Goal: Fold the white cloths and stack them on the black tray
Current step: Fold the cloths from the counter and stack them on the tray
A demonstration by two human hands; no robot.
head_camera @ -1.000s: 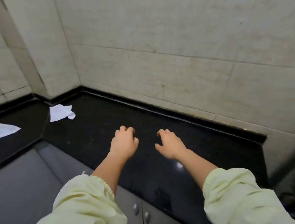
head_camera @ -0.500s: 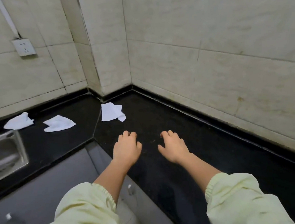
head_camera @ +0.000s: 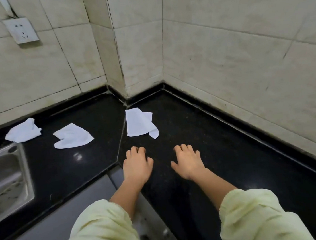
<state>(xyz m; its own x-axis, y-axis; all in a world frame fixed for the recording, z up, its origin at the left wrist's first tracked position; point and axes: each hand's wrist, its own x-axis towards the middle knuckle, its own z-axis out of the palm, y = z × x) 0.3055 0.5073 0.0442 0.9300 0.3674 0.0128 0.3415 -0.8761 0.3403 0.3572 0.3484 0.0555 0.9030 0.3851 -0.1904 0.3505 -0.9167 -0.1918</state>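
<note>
Three crumpled white cloths lie on the black countertop [head_camera: 222, 152]. One cloth [head_camera: 139, 124] sits in the corner just beyond my fingers. A second cloth [head_camera: 72, 136] lies further left, and a third cloth [head_camera: 23, 131] is by the sink's far edge. My left hand [head_camera: 137, 165] and my right hand [head_camera: 189, 163] rest palm down on the counter, fingers loosely curled, holding nothing. A short gap separates the left fingertips from the nearest cloth. No black tray is in view.
A steel sink [head_camera: 5, 179] is set into the counter at the left. Tiled walls meet in a corner behind the cloths, with a wall socket [head_camera: 20, 30] at the upper left. Grey cabinet fronts [head_camera: 48, 228] drop below the counter's near edge.
The view has swung left, bringing the corner, sink, socket and two more cloths into sight. Both hands stay side by side on the counter, nearer the corner cloth.
</note>
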